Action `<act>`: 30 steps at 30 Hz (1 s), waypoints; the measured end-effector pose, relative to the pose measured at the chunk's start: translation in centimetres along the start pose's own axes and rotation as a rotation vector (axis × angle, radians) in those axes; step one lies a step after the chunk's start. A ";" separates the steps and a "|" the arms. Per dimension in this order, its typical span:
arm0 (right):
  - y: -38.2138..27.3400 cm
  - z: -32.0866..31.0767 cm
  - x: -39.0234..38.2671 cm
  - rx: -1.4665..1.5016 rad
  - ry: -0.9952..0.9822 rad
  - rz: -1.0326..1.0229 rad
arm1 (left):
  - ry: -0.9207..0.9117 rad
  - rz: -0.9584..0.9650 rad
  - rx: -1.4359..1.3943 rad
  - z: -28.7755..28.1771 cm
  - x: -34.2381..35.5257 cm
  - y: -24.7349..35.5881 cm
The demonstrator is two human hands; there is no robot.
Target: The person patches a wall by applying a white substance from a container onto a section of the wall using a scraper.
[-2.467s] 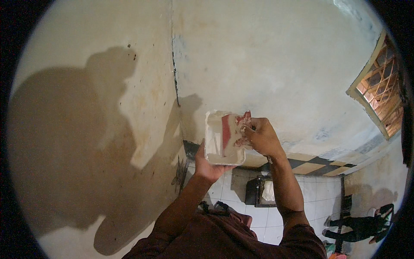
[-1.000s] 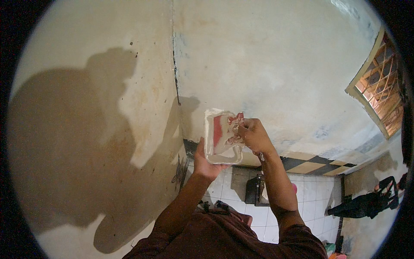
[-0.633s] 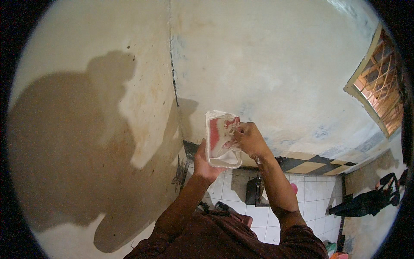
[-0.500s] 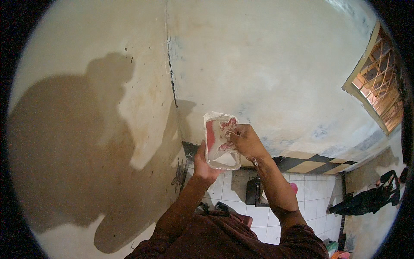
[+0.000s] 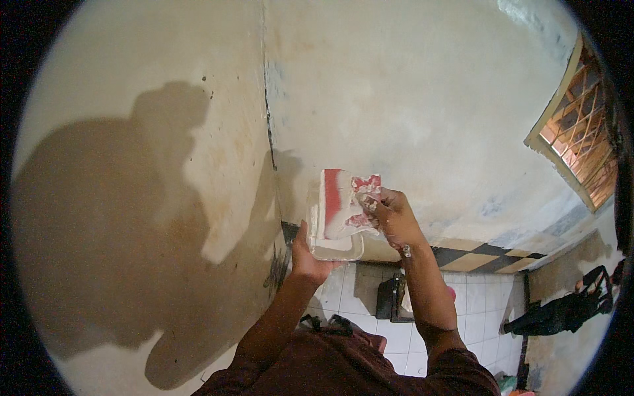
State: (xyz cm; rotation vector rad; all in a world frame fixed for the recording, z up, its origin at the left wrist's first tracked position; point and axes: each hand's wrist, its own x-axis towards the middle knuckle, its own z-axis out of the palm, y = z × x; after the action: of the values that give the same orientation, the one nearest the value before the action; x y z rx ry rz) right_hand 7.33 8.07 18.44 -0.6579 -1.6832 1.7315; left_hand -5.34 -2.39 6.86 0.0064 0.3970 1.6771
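Note:
My left hand (image 5: 310, 263) grips a shallow white plastic tray (image 5: 360, 251) from its left side and underneath. White paste lies in the tray's near end. In my right hand (image 5: 395, 216) is a red putty spreader (image 5: 333, 191), pinched at its right part between fingers and thumb. White paste smears much of the spreader's face and also my fingers. The spreader is over the tray and hides most of its inside; whether its lower edge touches the tray I cannot tell.
A patchy pale wall (image 5: 422, 125) meets the left wall (image 5: 224, 218) at a cracked corner. To the right is a window with a lattice grille (image 5: 581, 119). Below, a dark box-like object (image 5: 389, 297) stands on white floor tiles (image 5: 396, 333). A person in dark clothes (image 5: 561, 307) stands far right.
My right hand has moved slightly right and lifted the spreader so more of its red face shows above the tray. The tray has shifted a little within my left hand's hold.

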 end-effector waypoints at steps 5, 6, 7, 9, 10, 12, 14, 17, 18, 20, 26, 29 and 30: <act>1.3 -1.6 0.3 -0.074 0.040 -0.037 | -0.115 0.042 0.003 -1.8 0.4 0.5; 1.2 -1.7 0.0 -0.089 0.051 -0.040 | -0.112 0.048 0.018 -1.7 0.3 0.6; 1.2 -1.7 -0.2 -0.104 0.063 -0.043 | -0.109 0.054 0.032 -1.4 0.1 0.7; 2.2 -1.8 -0.1 -0.082 0.067 -0.037 | -0.116 0.041 0.036 -0.8 0.0 0.8; 2.3 -1.5 -0.2 -0.066 0.062 0.012 | -0.126 0.021 0.024 -0.5 0.1 0.9; 3.4 -2.3 0.1 0.016 0.058 0.098 | -0.136 -0.006 0.029 0.4 0.0 0.7; 4.5 -2.2 0.6 0.143 0.081 0.086 | -0.118 0.000 0.062 0.9 -0.4 1.2; 4.6 -1.9 0.9 0.253 0.098 0.107 | -0.100 0.013 0.100 1.2 -0.4 1.4; 4.6 -1.8 1.0 0.280 0.098 0.120 | -0.093 0.019 0.091 1.0 -0.3 1.4; 3.8 -1.2 1.1 0.307 0.086 0.155 | -0.080 0.034 0.076 0.7 0.1 1.7; 5.5 -2.8 2.0 0.276 0.028 0.086 | -0.176 0.041 0.075 -1.1 1.1 1.6; 2.3 -2.7 1.3 0.461 0.072 0.219 | -0.154 0.002 0.064 -1.3 1.0 1.1; 1.0 -2.7 1.8 0.490 0.054 0.150 | -0.151 -0.012 0.064 -1.1 1.1 1.4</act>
State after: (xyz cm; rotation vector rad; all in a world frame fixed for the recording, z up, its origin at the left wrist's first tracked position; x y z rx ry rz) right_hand 7.97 11.22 17.37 -0.6012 -1.1271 2.1062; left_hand -7.11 -1.69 5.96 0.1766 0.3362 1.6392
